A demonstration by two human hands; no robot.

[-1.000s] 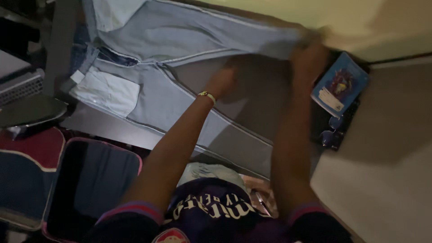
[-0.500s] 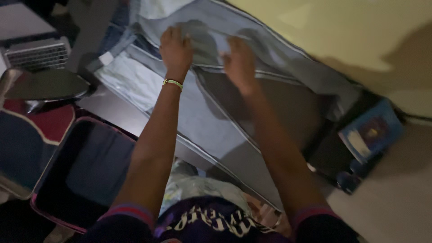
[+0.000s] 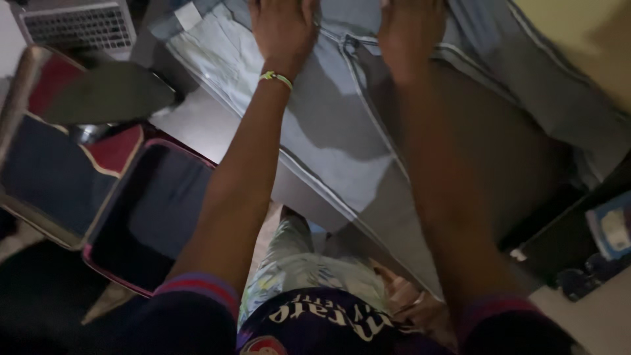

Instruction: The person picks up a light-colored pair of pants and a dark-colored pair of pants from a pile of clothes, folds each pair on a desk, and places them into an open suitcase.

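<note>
A pair of light blue jeans (image 3: 328,131), turned inside out with pale pocket linings showing, lies spread over a dark table (image 3: 197,121). My left hand (image 3: 284,26), with a yellow-green band at the wrist, presses flat on the jeans near the crotch seam at the top of the view. My right hand (image 3: 411,29) rests on the other leg's upper part, fingers cut off by the frame edge. Both palms lie on the cloth; neither visibly grips it.
An open suitcase (image 3: 141,217) with a pink rim stands at the lower left. A laptop keyboard (image 3: 79,26) sits at the top left beside a dark flat iron-like object (image 3: 105,92). A blue booklet (image 3: 611,227) lies at the right edge.
Both hands have moved from the trouser leg ends up toward the waist of the jeans. The view has swung left, pushing the blue booklet toward the right edge.
</note>
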